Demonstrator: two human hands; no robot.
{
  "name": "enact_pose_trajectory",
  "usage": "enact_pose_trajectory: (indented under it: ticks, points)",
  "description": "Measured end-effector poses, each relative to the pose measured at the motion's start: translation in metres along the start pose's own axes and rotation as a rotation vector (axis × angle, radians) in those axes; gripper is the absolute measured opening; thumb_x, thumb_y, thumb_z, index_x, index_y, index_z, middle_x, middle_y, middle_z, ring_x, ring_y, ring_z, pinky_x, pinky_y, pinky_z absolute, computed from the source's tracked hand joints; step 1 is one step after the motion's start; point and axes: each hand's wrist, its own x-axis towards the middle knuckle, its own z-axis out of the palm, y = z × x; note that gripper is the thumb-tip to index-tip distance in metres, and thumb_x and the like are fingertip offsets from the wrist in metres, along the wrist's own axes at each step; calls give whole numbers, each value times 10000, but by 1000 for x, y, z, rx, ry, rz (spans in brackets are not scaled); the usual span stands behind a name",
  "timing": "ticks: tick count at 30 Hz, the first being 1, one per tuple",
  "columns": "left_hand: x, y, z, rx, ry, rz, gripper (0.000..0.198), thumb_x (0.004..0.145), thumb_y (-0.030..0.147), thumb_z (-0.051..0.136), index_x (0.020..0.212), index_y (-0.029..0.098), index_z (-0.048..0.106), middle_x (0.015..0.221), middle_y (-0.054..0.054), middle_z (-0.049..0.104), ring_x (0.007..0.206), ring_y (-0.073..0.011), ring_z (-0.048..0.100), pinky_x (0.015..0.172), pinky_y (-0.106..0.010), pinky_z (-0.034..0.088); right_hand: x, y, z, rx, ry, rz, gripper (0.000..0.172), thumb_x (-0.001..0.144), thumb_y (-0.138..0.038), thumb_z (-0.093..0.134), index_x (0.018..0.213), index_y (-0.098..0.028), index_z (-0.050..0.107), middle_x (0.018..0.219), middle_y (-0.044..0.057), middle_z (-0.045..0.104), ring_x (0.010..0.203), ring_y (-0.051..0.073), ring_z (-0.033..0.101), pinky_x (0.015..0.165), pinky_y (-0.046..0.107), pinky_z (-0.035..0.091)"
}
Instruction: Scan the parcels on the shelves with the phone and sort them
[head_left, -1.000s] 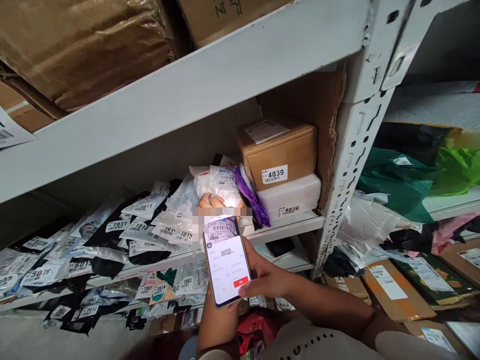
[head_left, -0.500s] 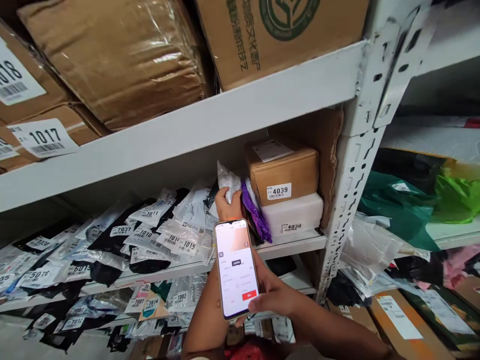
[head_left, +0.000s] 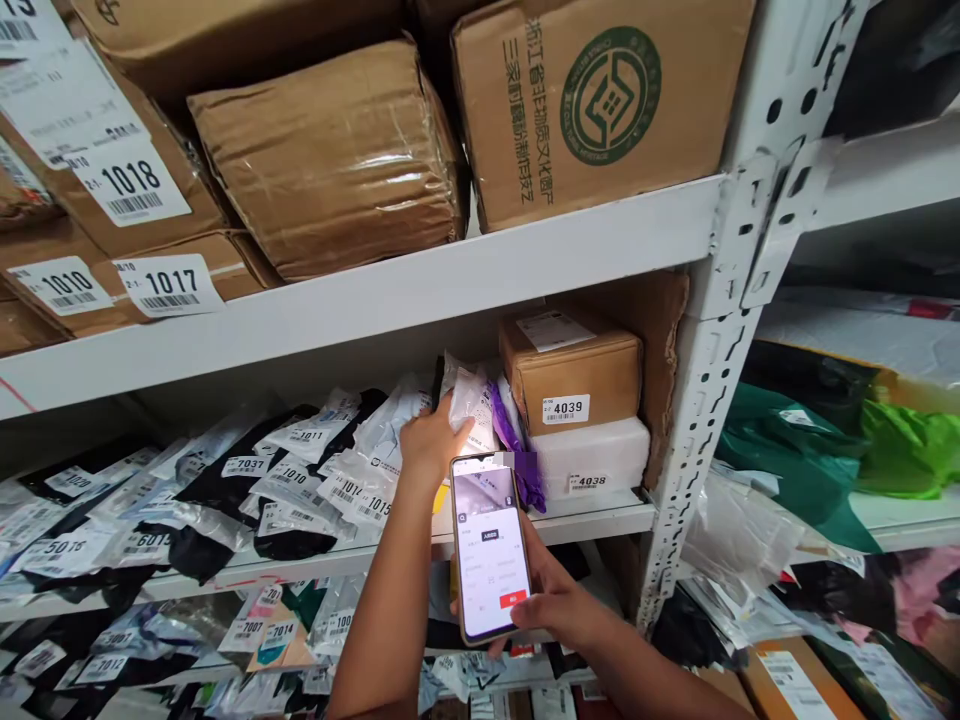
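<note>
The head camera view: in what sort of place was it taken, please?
Probably a parcel storeroom or pickup point: white metal shelves hold brown cardboard boxes and black and white plastic mailing bags, many bearing rectangular white labels with large black numbers, such as 4039.

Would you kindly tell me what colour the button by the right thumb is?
The button on the phone is red, best seen in the head view.
</note>
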Motion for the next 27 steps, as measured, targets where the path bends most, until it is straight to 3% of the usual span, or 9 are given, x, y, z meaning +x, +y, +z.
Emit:
enact_pose_trajectory:
  ticks: [2, 4, 7, 9, 11, 15, 18, 23, 27]
  points:
    - [-5, 7, -1, 59, -16, -71, 626, 902, 576, 380, 1429, 240, 407, 1028, -170, 682, 973, -366, 639, 836, -488, 455, -1, -1, -1, 10, -7, -14, 1179, 676, -175, 794, 1493, -402, -25, 1332, 145, 564, 991, 292, 694, 608, 318, 597]
    - [-10, 11, -1, 88, 138, -105, 613, 893, 561, 436, 1396, 212, 454, 1064, -183, 659, 1032, -380, 600, 881, -516, 428, -4, -4, -3, 41, -4, -43, 1198, 663, -182, 800, 1492, -407, -35, 1332, 146, 564, 970, 287, 700, 577, 300, 593]
    - [-14, 13, 1, 58, 423, 118, 390, 880, 348, 541, 1235, 191, 582, 1198, -153, 593, 1119, -314, 533, 957, -429, 398, -12, -10, -8, 81, 21, -81, 1165, 644, -243, 809, 1500, -374, 30, 1314, 164, 575, 966, 325, 697, 571, 354, 604]
    - [-14, 12, 3, -42, 343, 408, 235, 863, 217, 526, 1060, 214, 653, 1133, -77, 624, 1057, -232, 554, 930, -343, 413, -19, -15, -12, 85, 45, -102, 1166, 634, -291, 819, 1505, -352, 46, 1307, 181, 581, 973, 353, 693, 577, 384, 604]
    - [-12, 13, 4, -108, 189, 519, 190, 861, 284, 535, 954, 235, 694, 1021, -45, 656, 1005, -220, 572, 911, -347, 423, -25, -20, -16, 88, 79, -115, 1198, 630, -328, 829, 1506, -358, 12, 1321, 192, 574, 988, 366, 688, 574, 385, 602]
    - [-8, 22, 0, -77, 96, 358, 446, 767, 612, 573, 928, 236, 751, 1025, -96, 663, 1015, -290, 581, 904, -416, 437, -31, -30, -20, 106, 183, -165, 1224, 638, -362, 826, 1507, -378, -35, 1329, 189, 577, 992, 377, 685, 536, 370, 598]
    - [-1, 33, -7, -27, -31, 277, 558, 728, 699, 521, 869, 213, 754, 1018, -136, 678, 956, -316, 615, 795, -412, 475, -32, -34, -22, 107, 175, -183, 1172, 657, -349, 807, 1508, -383, 3, 1313, 176, 593, 977, 385, 693, 505, 353, 593]
    - [14, 44, -9, 29, -120, 143, 507, 664, 547, 635, 1002, 179, 719, 1108, -189, 681, 997, -367, 629, 759, -414, 489, -35, -31, -16, 84, 90, -99, 1183, 649, -349, 814, 1511, -381, 4, 1303, 175, 599, 999, 389, 689, 515, 349, 595]
    - [21, 36, 2, -11, -102, 160, 289, 775, 364, 544, 918, 185, 720, 1026, -166, 696, 942, -308, 657, 738, -364, 487, -25, -25, 0, 119, 46, -2, 1153, 637, -271, 783, 1506, -378, 33, 1318, 172, 583, 916, 332, 713, 452, 247, 542]
